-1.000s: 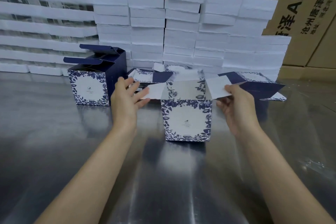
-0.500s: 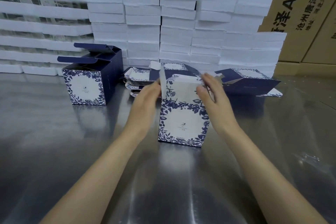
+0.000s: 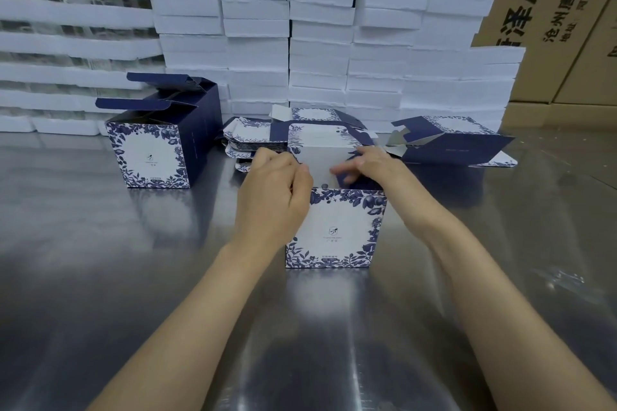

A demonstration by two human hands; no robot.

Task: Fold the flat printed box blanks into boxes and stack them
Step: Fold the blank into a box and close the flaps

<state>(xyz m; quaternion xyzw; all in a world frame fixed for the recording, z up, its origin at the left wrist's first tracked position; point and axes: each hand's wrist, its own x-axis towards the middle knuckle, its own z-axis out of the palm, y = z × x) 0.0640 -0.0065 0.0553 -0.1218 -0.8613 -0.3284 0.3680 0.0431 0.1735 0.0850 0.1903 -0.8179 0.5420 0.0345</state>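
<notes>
Centre folded card box (image 3: 335,230): white front panel, navy-blue floral border, navy flaps; left open card box (image 3: 150,153) same print, solid navy sides. Flat card blanks (image 3: 247,137) behind match, stacked foam slabs (image 3: 320,43) white. Corrugated cartons (image 3: 551,10) brown with black lettering, steel table (image 3: 100,277) grey-silver.

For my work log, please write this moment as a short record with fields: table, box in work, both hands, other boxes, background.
table: metal table, shiny
box in work: printed box, upright, top not yet closed
left hand: fingers curled at its top left corner; grip unclear
right hand: pinches a dark blue top flap
other boxes: open boxes at left; flat blanks behind
background: white foam blocks, cardboard cartons
</notes>
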